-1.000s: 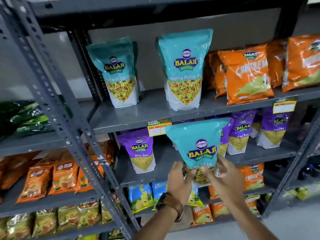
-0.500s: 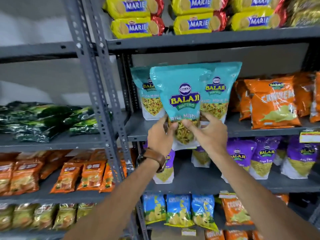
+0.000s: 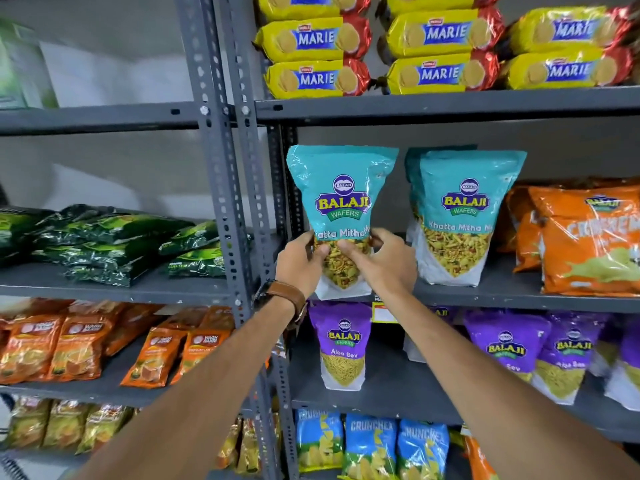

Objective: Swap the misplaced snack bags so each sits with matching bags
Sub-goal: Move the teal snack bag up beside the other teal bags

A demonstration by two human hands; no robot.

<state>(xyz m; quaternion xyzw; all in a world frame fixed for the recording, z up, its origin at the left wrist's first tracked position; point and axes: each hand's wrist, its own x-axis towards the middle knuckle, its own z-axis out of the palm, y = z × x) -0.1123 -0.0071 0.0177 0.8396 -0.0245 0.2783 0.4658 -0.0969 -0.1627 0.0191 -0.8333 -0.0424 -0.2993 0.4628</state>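
A teal Khatta Mitha bag [image 3: 341, 202] stands upright at the left end of the middle shelf [image 3: 485, 292]. My left hand [image 3: 299, 263] grips its lower left side and my right hand [image 3: 382, 261] grips its lower right side. To its right stand matching teal bags [image 3: 460, 216], one partly hidden behind another. On the shelf below stand purple Aloo Sev bags, one [image 3: 341, 344] at the left and several [image 3: 540, 355] to the right.
Orange Crunchex bags [image 3: 588, 240] fill the right of the middle shelf. Yellow Marie packs [image 3: 440, 46] lie on the top shelf. Blue bags [image 3: 370, 445] stand at the bottom. The grey upright post [image 3: 225, 202] separates a left rack holding dark green packs [image 3: 104, 244] and orange packs [image 3: 79, 344].
Both hands have lifted the teal bag from in front of the purple-bag shelf up to the middle shelf and moved it left, to the end beside the other teal bags.
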